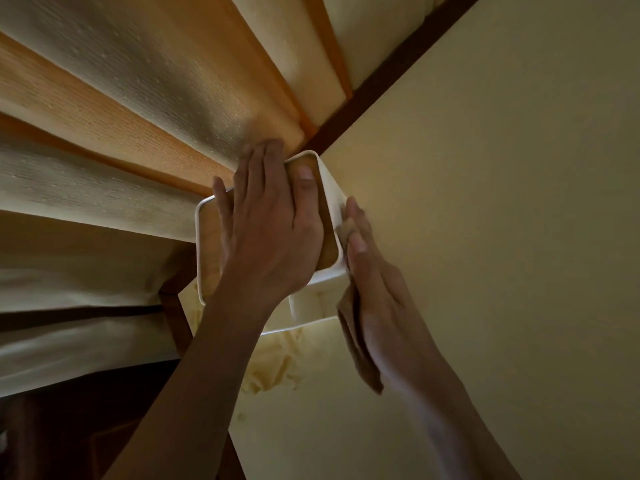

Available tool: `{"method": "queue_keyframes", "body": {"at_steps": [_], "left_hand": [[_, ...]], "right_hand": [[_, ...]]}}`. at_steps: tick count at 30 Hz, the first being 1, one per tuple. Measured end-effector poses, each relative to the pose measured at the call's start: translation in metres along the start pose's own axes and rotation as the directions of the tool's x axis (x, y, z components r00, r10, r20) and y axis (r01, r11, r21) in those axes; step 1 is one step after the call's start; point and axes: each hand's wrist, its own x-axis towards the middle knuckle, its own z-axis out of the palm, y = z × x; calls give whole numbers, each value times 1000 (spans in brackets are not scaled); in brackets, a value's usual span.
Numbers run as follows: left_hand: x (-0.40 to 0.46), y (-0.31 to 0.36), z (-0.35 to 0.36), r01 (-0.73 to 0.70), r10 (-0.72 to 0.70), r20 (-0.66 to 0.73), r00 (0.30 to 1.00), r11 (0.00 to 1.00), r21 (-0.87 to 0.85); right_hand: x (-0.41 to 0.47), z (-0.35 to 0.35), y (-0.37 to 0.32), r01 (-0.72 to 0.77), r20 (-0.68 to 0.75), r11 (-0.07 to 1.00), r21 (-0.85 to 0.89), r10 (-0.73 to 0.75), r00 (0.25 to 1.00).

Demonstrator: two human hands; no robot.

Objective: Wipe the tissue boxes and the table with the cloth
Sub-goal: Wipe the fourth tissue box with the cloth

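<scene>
Two hands work close together in the head view, and the likeliest slip, I judge, is the tissue box (332, 202) sliding or tipping as the cloth (358, 344) pushes sideways, since the left hand (270, 230) only presses flat on its wooden lid with straight fingers, thumb on top, rather than clasping it. The box sits at the table (502, 202) edge beside the curtain (104, 116), so a hard stroke could nudge it off. The right hand (381, 292) holds the brown cloth under extended fingers against the box's white right side; its fingertips (356, 242) touch that wall.
</scene>
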Motion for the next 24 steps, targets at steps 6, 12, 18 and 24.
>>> {"method": "queue_keyframes", "body": {"at_steps": [6, 12, 18, 24], "left_hand": [[1, 3, -2, 5, -5, -8, 1000, 997, -72], [0, -3, 0, -48, 45, 36, 998, 993, 105], [-2, 5, -3, 22, -22, 3, 1000, 998, -52], [-1, 3, -1, 1, -1, -8, 1000, 1000, -25]], "right_hand": [[82, -5, -24, -6, 4, 996, -90, 7, 1000], [77, -3, -28, -38, -1, 994, -101, 38, 999], [0, -3, -5, -30, 22, 996, -88, 32, 999], [2, -3, -8, -45, 1, 996, -81, 46, 999]]}}
